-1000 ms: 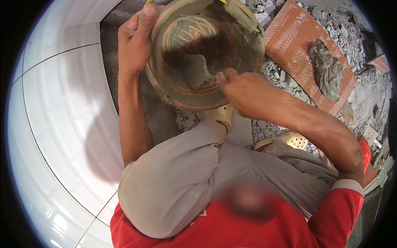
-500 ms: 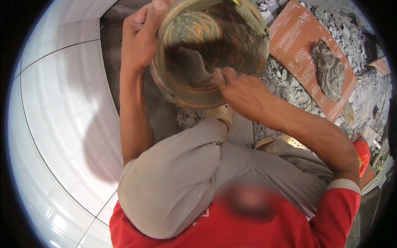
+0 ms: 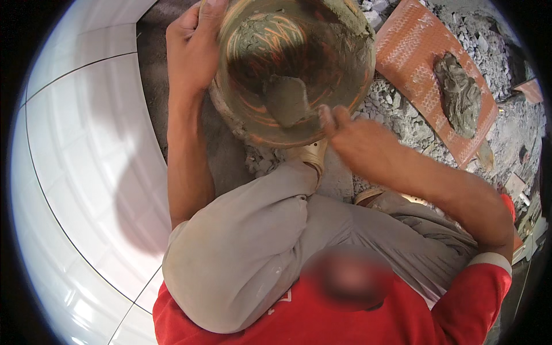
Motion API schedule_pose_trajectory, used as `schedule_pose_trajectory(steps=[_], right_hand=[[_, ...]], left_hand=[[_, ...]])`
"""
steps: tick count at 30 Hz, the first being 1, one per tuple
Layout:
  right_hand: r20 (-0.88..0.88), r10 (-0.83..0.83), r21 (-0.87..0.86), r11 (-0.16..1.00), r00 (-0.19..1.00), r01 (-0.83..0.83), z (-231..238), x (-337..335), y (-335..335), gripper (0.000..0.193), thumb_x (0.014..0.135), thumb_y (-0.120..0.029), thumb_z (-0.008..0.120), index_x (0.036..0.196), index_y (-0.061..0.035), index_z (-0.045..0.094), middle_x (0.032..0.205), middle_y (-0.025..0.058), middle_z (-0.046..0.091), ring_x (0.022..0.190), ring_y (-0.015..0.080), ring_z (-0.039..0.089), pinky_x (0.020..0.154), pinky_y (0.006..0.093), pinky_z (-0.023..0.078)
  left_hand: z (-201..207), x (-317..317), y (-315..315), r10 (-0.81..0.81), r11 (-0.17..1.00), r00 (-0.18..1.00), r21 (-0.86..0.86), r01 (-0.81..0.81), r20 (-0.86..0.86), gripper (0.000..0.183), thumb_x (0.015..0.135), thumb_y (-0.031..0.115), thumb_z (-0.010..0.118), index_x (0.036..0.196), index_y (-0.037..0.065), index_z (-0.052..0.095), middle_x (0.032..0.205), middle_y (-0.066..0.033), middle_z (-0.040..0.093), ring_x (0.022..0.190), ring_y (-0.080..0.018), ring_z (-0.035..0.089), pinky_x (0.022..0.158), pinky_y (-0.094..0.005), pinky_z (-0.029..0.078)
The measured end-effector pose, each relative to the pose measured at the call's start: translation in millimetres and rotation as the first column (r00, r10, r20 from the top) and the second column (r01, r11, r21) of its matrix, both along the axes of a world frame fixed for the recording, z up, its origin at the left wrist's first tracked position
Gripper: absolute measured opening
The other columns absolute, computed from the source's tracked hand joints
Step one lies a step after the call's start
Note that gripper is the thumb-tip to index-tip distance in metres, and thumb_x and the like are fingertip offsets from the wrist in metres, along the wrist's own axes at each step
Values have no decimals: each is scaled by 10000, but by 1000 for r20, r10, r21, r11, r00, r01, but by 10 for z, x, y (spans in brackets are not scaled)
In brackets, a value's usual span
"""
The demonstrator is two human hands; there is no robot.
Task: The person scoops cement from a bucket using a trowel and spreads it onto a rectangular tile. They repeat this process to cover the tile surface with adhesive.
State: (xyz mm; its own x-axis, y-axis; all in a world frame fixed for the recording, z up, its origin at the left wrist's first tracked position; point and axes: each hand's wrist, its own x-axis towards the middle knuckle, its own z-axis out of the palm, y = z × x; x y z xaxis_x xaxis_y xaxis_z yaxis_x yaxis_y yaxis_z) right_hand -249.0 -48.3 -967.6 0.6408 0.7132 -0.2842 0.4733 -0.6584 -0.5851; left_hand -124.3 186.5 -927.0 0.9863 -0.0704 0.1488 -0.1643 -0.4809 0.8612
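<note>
A round bucket (image 3: 356, 95), its inside smeared with grey-green mortar over orange scrape marks, is tilted toward me. My left hand (image 3: 195, 52) grips its rim at the upper left, thumb on top. My right hand (image 3: 353, 129) is closed round the handle of a trowel (image 3: 287, 100); the handle itself is mostly hidden by the fingers. The trowel's flat, mortar-coated blade lies inside the bucket, close to its lower wall. To the right, an orange-brown tile (image 3: 411, 37) lies ribbed back upward with a lump of wet mortar (image 3: 461, 95) on it.
White glossy tiles (image 3: 86, 149) with dark joints cover the left side. Grey rubble (image 3: 382, 98) lies around and beyond the tile, with broken tile pieces (image 3: 514, 187) at the far right. My bent knee (image 3: 236, 247) and a beige shoe (image 3: 310, 155) are just below the bucket.
My right hand has moved right and slightly down with the trowel, and the blade has turned to show its broad face. My left hand still holds the rim; the bucket has barely shifted.
</note>
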Motion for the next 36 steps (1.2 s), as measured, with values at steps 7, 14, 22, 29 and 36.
schedule_pose_trajectory(steps=[7,14,22,29,36], right_hand=[[73,73,-90,994,995,-67,56,269,-238,674,811,26,615,1459,88,437,1110,258,573,831,401,702,711,471,592],[60,-40,-70,997,997,44,294,-228,-65,722,782,24,641,1469,82,427,1113,246,577,842,382,695,717,464,592],[-19,46,-123,991,999,-48,-8,341,-431,641,828,33,600,1452,68,454,1141,274,605,929,434,692,796,499,584],[4,-23,96,995,1000,23,-136,330,99,629,836,17,609,1445,75,464,1151,261,615,917,447,694,806,505,579],[229,230,-320,935,946,-150,-119,547,-266,605,844,12,607,1443,-1,530,1199,197,606,935,371,707,793,470,590]], left_hand=[[15,8,69,49,999,997,-6,-50,-67,441,1093,393,535,981,3,708,832,38,641,766,-44,515,669,-243,432],[35,29,73,95,993,994,71,-91,-59,422,1087,382,548,992,8,719,830,44,633,773,-48,519,674,-245,434],[21,32,46,53,999,997,-1,-53,-55,452,1089,404,542,1009,2,732,840,31,662,765,-57,543,674,-247,452],[31,4,-73,-17,998,997,-55,12,-81,452,1099,386,528,1021,-8,736,835,27,670,745,-51,549,657,-240,458],[9,38,-108,-168,973,976,-179,142,-138,401,1103,327,529,1015,-8,731,835,36,661,746,-33,539,646,-227,448]])
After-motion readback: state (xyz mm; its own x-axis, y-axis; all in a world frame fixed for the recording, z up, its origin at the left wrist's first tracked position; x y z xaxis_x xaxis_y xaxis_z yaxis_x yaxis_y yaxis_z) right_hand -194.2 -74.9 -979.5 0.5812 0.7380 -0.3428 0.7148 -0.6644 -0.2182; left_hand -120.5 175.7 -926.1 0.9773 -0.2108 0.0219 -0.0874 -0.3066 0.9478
